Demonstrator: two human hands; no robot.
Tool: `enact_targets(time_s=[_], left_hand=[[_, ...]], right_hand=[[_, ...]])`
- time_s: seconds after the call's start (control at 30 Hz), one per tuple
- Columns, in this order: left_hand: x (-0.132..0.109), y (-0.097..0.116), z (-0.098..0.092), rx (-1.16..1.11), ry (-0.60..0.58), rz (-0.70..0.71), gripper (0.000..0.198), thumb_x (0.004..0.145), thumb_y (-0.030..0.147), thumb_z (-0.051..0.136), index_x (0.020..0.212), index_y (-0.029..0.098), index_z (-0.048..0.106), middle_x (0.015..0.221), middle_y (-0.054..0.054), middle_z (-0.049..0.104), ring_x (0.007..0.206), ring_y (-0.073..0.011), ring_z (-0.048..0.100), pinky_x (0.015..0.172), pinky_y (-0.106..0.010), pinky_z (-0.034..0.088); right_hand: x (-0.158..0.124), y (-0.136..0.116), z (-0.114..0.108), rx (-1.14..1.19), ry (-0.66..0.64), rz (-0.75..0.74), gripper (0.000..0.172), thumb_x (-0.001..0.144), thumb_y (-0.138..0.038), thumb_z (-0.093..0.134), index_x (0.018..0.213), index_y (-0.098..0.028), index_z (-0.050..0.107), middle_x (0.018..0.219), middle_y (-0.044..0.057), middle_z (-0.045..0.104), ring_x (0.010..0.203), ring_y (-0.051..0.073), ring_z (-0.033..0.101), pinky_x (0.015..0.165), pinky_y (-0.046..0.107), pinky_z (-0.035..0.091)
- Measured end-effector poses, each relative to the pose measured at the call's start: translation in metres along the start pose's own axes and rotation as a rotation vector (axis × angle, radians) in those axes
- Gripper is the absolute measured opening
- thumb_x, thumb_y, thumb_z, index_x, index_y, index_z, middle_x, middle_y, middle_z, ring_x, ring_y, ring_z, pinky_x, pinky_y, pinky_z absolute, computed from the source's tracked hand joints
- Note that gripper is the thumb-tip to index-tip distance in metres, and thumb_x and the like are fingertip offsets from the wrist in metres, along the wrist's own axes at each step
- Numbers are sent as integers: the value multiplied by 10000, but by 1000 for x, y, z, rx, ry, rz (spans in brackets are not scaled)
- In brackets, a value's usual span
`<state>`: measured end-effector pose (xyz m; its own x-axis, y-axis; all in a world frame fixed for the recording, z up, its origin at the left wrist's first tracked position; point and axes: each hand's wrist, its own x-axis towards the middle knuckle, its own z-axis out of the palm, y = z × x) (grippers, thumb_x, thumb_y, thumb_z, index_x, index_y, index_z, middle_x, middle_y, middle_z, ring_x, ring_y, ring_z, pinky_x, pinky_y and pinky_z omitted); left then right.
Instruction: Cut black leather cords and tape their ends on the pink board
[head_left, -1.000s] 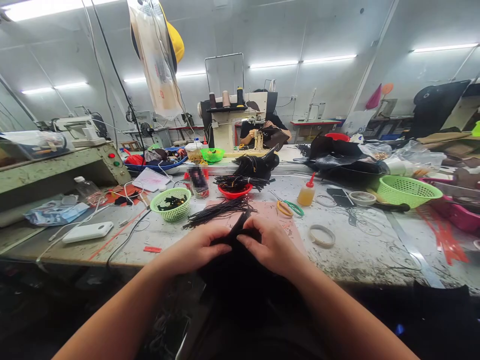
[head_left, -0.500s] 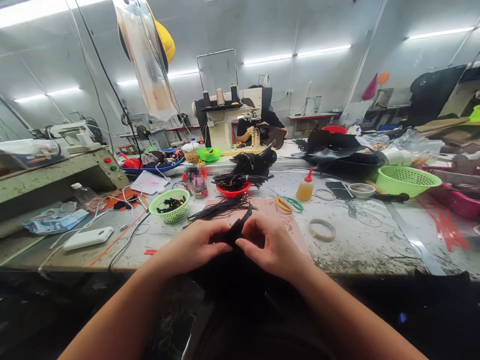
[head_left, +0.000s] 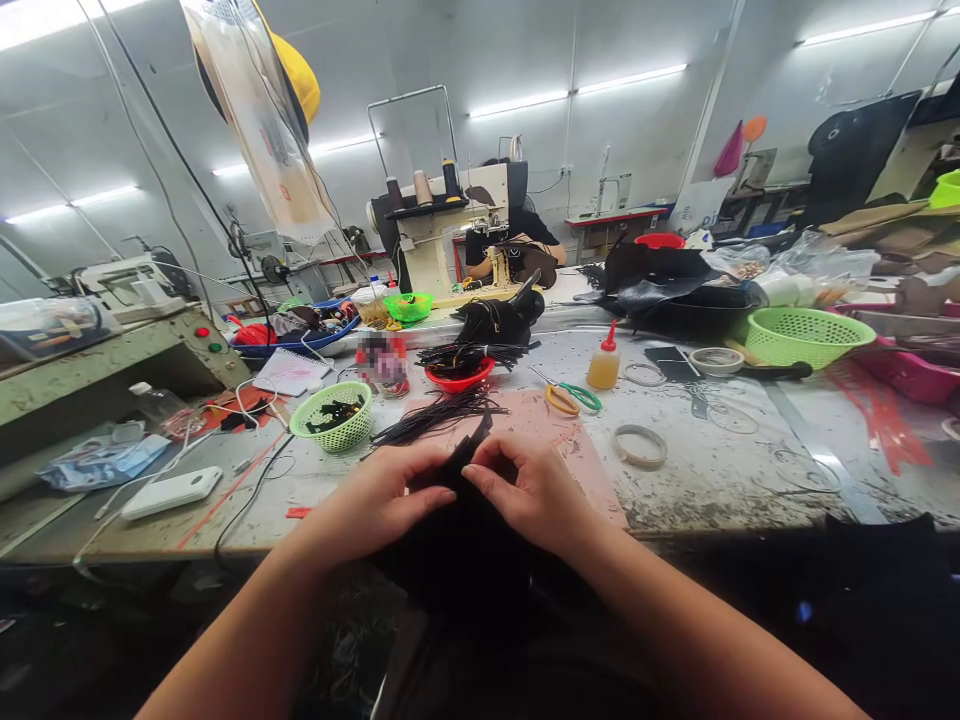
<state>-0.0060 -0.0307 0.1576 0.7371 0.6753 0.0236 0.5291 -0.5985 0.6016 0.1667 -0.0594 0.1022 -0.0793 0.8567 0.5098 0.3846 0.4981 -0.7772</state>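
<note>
A black sheet of leather-like material [head_left: 469, 545] hangs over the table's front edge, its narrow upper end pointing up and away from me. My left hand [head_left: 405, 490] pinches its left side between thumb and fingers. Close beside it, my right hand [head_left: 521, 485] grips the same piece, thumb and forefinger pressed together at its edge. The lower part merges with the dark area below, so its outline is hard to make out. Just beyond my hands lies a bundle of thin black strips [head_left: 442, 412] on a pinkish mat [head_left: 559, 440].
Beyond are a red bowl [head_left: 461, 378] under black strips, scissors [head_left: 574, 398], a glue bottle [head_left: 604, 362], a tape roll [head_left: 640, 446] and a green basket [head_left: 330, 438] of small black pieces. A white power bank [head_left: 171, 493] lies left. Someone sits behind a sewing machine [head_left: 442, 235].
The view has shifted slightly, so the bench contents sit a little farther left. My right thumb and forefinger have closed together on the black material's edge; the left hand keeps its pinch.
</note>
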Motion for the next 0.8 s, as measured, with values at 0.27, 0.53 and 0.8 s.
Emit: enact_targets(time_s=[0.27,0.53,0.8], left_hand=[[3,2,3,70,50,-5,253,816,275,487,1046,234,584,1040,6,650,902,-177,588,813,-258,438],[4,3,4,124,74,5,314,793,189,488,1088,250,575,1000,3,661,875,-171,597,807,-268,444],[5,2,4,125,52,58,265,797,151,470,1015,234,596,943,10,655,848,-156,583,780,-250,437]], right_hand=[[4,0,-5,-92,-62,-17,110,778,-211,524,678,-176,550,627,-7,571,599,128,507,567,237,377],[10,1,-7,-143,-74,-24,109,764,-199,552,658,-177,540,621,-14,556,594,124,492,556,233,348],[11,-2,-13,-283,-51,-38,92,737,-218,594,686,-183,525,666,4,564,630,148,504,572,253,374]])
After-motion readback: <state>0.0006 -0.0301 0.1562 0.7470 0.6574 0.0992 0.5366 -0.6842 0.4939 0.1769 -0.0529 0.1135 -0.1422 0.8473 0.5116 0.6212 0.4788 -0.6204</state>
